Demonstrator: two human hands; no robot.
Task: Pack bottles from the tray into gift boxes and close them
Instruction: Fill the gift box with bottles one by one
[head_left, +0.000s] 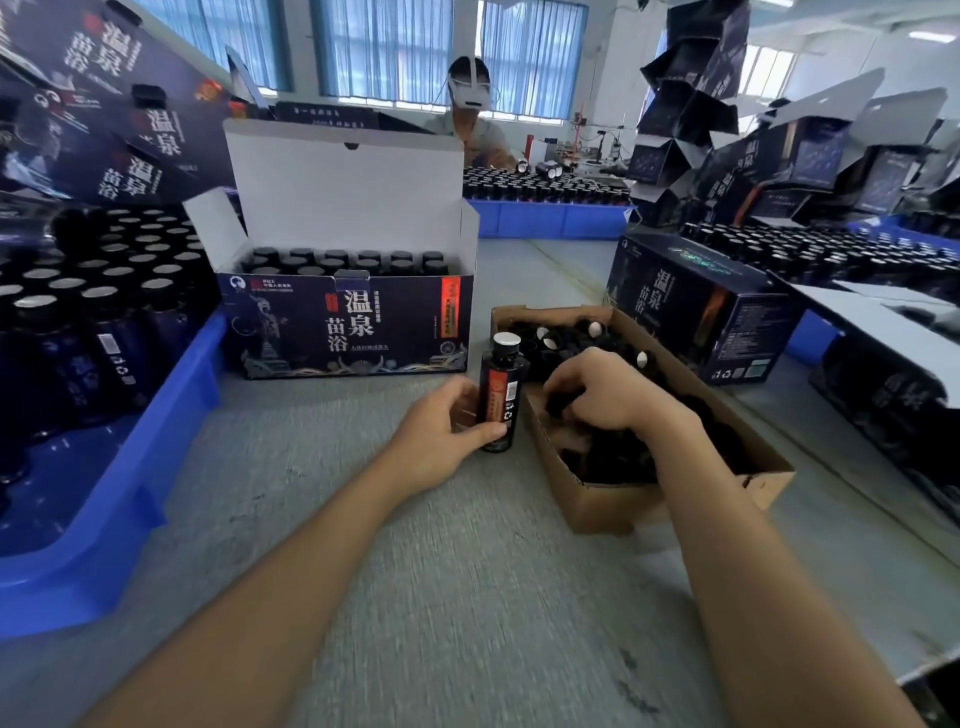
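While the bottle (500, 395) stands upright on the counter (415, 571), its long axis vertical and its silver top bare, the left hand (441, 436) grips it low around the body, thumb across the near side and the other fingers wrapped behind. The bottle sits just beside the left wall of the cardboard box (613, 504), almost touching it. To its right, the right hand (602, 389) is down inside that box, fingers (566, 387) curled into the heap of black caps (550, 343); whether they have pinched a cap cannot be told.

The bottle's top lies left of the right hand and slightly farther away, so the likely next move, bringing a cap over to it, would be a short sweep leftward. The right hand is the nearer to the caps, while the left steadies the bottle.

Farther back and left, the open gift box (353, 327) holds rows of capped bottles. The blue tray (130, 467) stands at the left.
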